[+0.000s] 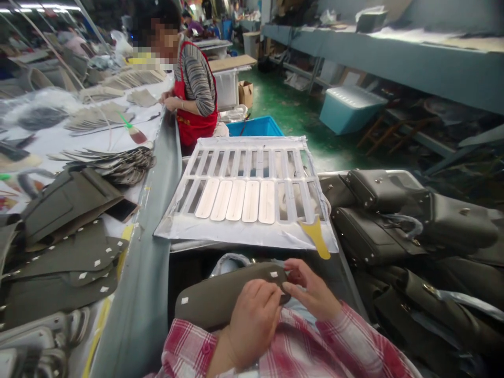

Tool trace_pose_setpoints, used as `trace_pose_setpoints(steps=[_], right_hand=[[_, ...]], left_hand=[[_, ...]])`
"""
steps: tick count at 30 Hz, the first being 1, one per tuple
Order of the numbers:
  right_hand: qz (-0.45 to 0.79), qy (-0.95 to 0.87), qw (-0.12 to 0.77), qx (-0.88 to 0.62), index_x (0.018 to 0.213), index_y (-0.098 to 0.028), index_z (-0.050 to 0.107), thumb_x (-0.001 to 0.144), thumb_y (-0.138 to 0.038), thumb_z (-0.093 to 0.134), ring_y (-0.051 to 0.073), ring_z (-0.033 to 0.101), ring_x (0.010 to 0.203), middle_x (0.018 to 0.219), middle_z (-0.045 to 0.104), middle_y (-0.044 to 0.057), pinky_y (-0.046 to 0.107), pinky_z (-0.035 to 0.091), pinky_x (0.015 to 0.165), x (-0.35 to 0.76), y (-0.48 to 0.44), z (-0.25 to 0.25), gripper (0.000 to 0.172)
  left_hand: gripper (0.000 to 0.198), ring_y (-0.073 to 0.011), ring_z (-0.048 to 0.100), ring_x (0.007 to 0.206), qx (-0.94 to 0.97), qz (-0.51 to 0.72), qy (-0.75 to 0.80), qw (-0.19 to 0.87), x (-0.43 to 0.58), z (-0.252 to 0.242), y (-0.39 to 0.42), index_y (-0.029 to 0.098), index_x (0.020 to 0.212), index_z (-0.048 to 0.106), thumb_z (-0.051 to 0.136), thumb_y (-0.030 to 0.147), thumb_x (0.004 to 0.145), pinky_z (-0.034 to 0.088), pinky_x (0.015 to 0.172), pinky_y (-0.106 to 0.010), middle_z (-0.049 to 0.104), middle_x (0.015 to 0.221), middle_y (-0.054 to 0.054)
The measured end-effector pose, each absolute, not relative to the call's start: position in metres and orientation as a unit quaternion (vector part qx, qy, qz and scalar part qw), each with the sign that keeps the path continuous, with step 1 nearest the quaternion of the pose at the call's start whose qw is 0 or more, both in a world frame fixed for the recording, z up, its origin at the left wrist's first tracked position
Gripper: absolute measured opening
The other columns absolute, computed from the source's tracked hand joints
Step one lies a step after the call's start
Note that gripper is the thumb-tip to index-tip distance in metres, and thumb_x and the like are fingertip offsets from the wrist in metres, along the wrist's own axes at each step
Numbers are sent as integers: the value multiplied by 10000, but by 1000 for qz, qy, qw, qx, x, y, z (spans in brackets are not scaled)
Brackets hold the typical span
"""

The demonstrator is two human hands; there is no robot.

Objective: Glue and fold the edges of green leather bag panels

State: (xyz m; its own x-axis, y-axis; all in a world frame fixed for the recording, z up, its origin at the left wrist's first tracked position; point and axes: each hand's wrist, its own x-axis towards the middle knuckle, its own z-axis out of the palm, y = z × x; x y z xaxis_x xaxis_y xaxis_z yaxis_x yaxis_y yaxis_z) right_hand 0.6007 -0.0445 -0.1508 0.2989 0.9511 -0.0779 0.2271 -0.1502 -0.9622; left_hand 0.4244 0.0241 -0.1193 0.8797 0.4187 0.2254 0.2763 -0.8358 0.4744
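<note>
The olive panel (pixel 220 299), oblong with small white stickers, sits at near centre. Just beyond it, a slotted white tray (pixel 244 231) holds pale strips (pixel 236 199) in its near row. The left hand (pixel 252 315) curls closed over the panel's right end, which the right hand (pixel 311 289) pinches between thumb and fingers.
</note>
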Motion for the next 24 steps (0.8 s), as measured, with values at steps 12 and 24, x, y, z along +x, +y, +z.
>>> trace_pose_setpoints(steps=[12, 24], right_hand=[[123, -681, 333, -640, 1095, -204, 620, 913, -173, 420, 156, 604, 966, 1055, 638, 61, 282, 520, 861, 611, -25, -144, 273], [85, -820, 211, -526, 1360, -153, 348, 797, -537, 570, 301, 485, 1149, 1287, 498, 150, 455, 433, 932, 519, 32, -114, 717]], left_hand=[[205, -236, 531, 925, 943, 146, 173, 244, 429, -124, 32, 141, 1010, 590, 476, 172, 843, 458, 856, -401, 599, 986, -91], [155, -139, 512, 673, 622, 274, 635, 367, 253, -110, 54, 177, 809, 524, 564, 326, 825, 424, 643, -260, 525, 725, 10]])
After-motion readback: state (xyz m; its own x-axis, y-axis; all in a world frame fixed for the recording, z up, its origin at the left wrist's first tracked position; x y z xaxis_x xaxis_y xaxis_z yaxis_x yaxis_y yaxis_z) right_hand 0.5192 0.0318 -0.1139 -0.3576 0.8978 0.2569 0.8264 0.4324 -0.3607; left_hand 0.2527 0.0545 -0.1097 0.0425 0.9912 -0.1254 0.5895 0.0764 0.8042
